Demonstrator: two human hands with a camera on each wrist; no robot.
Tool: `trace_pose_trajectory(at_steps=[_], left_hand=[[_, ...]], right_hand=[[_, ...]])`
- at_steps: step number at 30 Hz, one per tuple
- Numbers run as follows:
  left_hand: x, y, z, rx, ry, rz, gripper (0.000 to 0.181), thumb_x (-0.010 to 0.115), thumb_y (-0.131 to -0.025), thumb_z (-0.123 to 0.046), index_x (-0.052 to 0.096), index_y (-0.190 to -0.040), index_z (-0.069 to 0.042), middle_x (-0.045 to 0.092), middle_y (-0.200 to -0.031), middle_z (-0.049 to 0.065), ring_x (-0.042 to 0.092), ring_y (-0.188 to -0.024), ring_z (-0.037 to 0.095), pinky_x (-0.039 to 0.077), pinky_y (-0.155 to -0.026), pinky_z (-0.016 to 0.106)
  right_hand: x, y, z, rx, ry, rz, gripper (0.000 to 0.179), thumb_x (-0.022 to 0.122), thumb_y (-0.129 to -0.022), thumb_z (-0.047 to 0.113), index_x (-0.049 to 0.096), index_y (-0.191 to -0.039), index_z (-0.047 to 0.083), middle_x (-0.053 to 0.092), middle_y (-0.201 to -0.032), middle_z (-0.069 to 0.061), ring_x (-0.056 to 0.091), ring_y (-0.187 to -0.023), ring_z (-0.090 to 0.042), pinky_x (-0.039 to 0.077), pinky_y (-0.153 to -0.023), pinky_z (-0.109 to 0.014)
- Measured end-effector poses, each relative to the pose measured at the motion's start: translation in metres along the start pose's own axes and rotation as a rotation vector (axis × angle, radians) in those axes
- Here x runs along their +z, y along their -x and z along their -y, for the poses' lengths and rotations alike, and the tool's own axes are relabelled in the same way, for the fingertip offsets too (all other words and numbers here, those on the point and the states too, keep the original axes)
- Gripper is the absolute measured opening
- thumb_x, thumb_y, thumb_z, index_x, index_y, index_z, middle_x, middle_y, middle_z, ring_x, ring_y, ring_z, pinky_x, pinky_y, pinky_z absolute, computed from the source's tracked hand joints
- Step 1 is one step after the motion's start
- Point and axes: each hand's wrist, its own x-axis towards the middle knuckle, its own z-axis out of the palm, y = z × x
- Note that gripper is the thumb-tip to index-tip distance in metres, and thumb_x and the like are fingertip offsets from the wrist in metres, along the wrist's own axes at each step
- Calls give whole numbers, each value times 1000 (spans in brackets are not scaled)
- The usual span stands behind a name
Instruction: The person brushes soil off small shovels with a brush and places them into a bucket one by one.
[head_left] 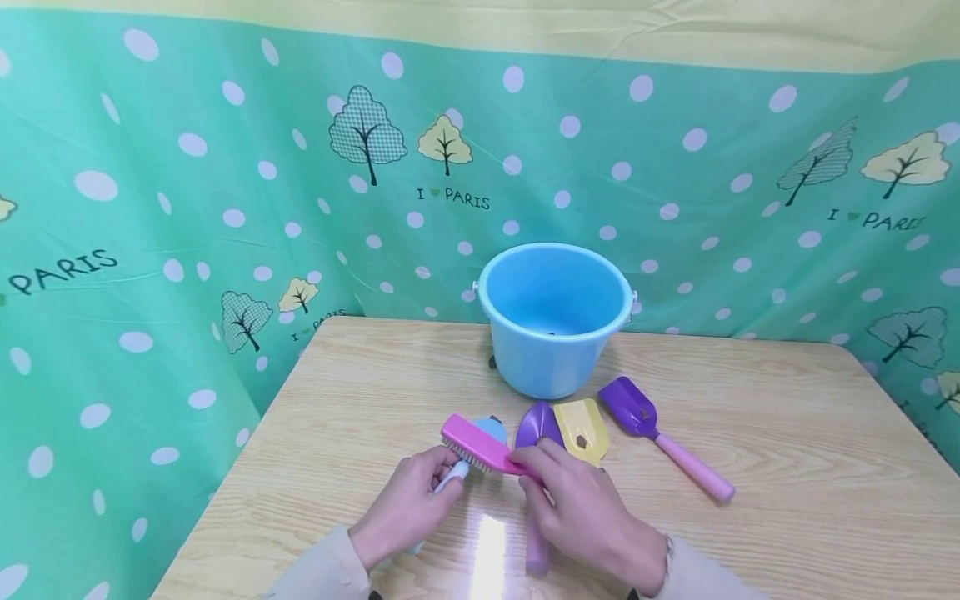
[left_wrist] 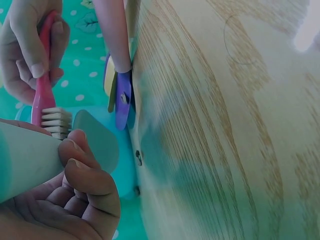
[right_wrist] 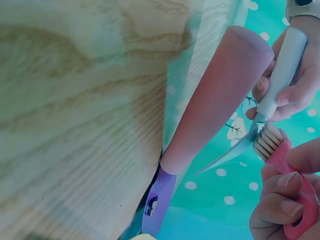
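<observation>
A pink brush [head_left: 480, 442] with pale bristles is pinched by its handle in my right hand [head_left: 577, 508]. My left hand [head_left: 408, 504] grips the whitish handle [right_wrist: 285, 75] of a toy shovel whose blue blade [head_left: 491, 429] points away from me. In the right wrist view the brush's bristles [right_wrist: 267, 142] meet the shovel near where handle and blade join. Beneath my right hand lies a purple shovel [head_left: 537, 421] with a pink handle [head_left: 536, 546]. Beside it is a yellow shovel [head_left: 583, 429], its lower part hidden by the hand.
A light blue bucket [head_left: 551, 358] stands at the back of the wooden table [head_left: 375, 358]. Another purple shovel with a pink handle [head_left: 693, 467] lies to the right. Small dark bits lie by the bucket. A green curtain [head_left: 262, 208] with white dots hangs behind.
</observation>
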Motion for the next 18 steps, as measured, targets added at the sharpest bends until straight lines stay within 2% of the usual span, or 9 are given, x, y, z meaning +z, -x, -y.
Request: trace_pose_trajectory(at_steps=[5,10,13,18], left_hand=[[0,0,1,3,23,1,22,54,-88,-8,61,-105,4,59,-73,1,45,-51,4,42,-42,22],[0,1,1,7,42,6,25,54,-88,-7,60,-108,6,61,-76,6,45,-51,4,41,-40,21],[0,2,1,8,43,6,24,54,-88,-6,61,-108,5,61,-76,5,45,-51,3,41,-40,21],[0,2,1,11,39,3,22,54,-88,-6,62,-106,3,60,-75,4,45,-51,4,41,-41,22]], right_hand=[[3,-1,-5,-14,32,-41,28,65,-88,12,65,-114,21,58,-97,13,56,-80,0,50,-65,-19],[6,-3,-14,-31,52,-89,26,67,-86,9,66,-110,20,60,-97,10,58,-84,-2,52,-70,-21],[6,-4,-18,-9,69,-90,26,68,-86,9,66,-109,20,60,-95,11,58,-81,-2,52,-68,-22],[5,-4,-22,65,102,-49,28,66,-87,11,65,-112,22,60,-95,10,57,-79,-4,51,-66,-23]])
